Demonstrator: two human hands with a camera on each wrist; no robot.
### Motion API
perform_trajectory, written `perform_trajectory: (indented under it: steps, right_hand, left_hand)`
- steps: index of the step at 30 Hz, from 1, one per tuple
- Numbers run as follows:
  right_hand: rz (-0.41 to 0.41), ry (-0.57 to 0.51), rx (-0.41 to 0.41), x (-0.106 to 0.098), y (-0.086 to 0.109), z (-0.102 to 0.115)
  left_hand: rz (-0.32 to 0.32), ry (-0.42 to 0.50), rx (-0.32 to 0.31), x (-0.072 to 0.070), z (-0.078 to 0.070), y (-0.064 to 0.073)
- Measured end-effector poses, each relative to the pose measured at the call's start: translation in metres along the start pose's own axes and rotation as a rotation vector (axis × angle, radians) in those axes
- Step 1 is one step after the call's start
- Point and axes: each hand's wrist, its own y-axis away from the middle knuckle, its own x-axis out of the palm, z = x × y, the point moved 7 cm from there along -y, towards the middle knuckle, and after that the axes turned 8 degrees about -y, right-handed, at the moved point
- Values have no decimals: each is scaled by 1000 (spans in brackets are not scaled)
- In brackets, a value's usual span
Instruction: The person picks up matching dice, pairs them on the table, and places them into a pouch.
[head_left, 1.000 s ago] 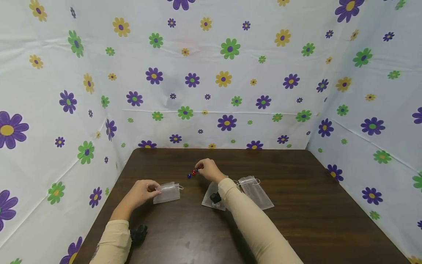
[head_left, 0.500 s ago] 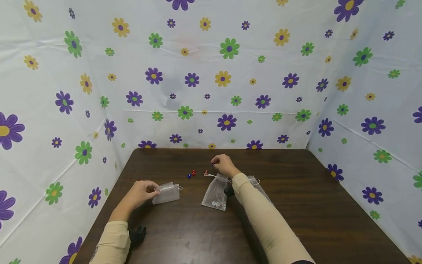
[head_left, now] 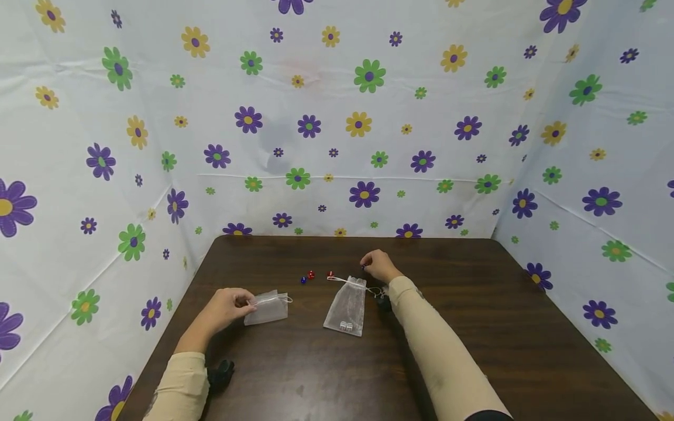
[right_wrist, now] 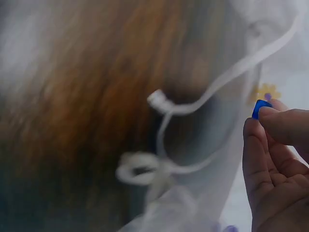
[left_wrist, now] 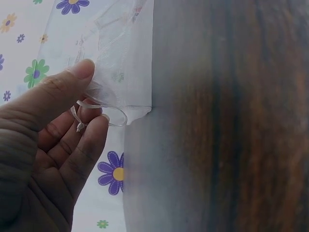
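Note:
My left hand [head_left: 227, 307] pinches a small sheer white drawstring bag [head_left: 270, 310] by its gathered top, between thumb and fingers. The cord [left_wrist: 113, 113] hangs by the fingertips in the left wrist view. My right hand [head_left: 381, 266] is raised over the right of the table. Between its thumb and fingertip it pinches a translucent blue die [right_wrist: 259, 109]. A second sheer bag [head_left: 344, 304] lies flat at the middle, with clear dice [head_left: 346, 326] at its bottom. White cord loops [head_left: 376, 291] show beside my right wrist; the bag there is mostly hidden by the sleeve.
A red die [head_left: 311, 274] and a blue die [head_left: 303, 280] lie close together on the brown wooden table [head_left: 295, 374]. Another red die [head_left: 330, 273] sits by the middle bag's cord. A flower-printed white cloth [head_left: 326, 117] stands behind and at both sides.
My right hand has moved right, from the loose dice past the middle bag, carrying the blue die. One red die now lies apart, near the bag's cord. The left hand has stayed put.

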Motion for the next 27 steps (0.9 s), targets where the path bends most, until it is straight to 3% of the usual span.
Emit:
perform_trajectory:
  steps: [10,21,27]
  right_hand:
    - [21,4,64,2,7,-14]
    - [9,-12,42,4,4,-19]
    - [35,-5,27,3,4,-20]
  left_hand:
    - [7,15,-29,2,1,1]
    - [17,17,-49,3,0,4]
    - [9,11,-27,3,-1,4]
